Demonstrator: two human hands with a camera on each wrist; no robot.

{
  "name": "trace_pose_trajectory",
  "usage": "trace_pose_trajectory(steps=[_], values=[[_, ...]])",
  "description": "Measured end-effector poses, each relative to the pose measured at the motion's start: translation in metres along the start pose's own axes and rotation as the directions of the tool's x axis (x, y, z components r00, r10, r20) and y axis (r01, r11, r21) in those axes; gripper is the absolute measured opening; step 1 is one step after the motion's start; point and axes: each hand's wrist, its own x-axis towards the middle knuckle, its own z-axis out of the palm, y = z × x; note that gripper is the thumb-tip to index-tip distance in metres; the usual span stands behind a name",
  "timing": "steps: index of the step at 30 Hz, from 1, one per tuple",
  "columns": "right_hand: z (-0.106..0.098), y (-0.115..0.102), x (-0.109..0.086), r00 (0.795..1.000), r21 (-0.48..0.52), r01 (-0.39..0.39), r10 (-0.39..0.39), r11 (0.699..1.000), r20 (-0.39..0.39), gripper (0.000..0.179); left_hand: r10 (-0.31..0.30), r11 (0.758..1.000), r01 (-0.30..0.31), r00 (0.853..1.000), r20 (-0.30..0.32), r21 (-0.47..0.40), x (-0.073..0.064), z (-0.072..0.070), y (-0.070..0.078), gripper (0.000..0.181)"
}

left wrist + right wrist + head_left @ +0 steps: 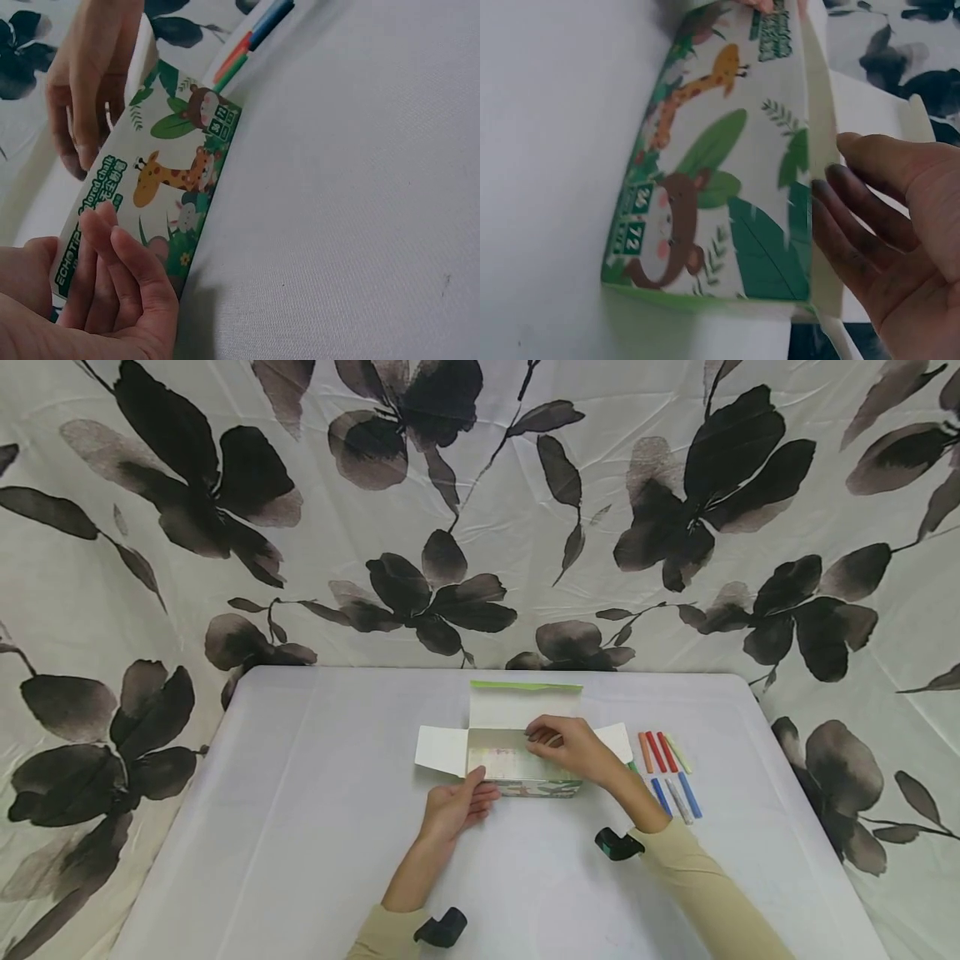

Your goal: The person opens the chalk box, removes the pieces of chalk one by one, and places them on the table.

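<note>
An open chalk box (540,788) printed with a giraffe and a bear stands on the table, its lid (525,706) tilted back. My left hand (452,810) holds its left front corner, thumb at the rim and fingers along the printed front. Over the opening is my right hand (570,747), its fingers loosely bent at the back part of the box. In the right wrist view, a gap shows between thumb and forefinger, with nothing visible between them; the fingertips look dark. A pale, pinkish layer (498,764) shows inside the box.
Right of the box lie several chalk sticks in two rows, among them a red stick (667,752), an orange stick (646,752) and a blue stick (690,795). A green stick (632,767) lies by the right flap (617,742). The left flap (441,749) sticks out sideways.
</note>
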Motion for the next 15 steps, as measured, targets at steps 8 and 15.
trace_pose_trajectory(steps=[8,15], values=[[0.021,0.004,0.008,0.989,0.013,0.043,-0.044,0.999,0.141,0.022,0.007,1.0,-0.007,1.0,-0.003,-0.01,0.0,0.0,-0.001,0.049],[0.03,0.005,0.016,0.958,-0.007,0.031,-0.028,0.999,0.286,0.018,0.006,0.999,-0.006,1.0,0.004,-0.04,0.0,0.0,-0.001,0.049]])
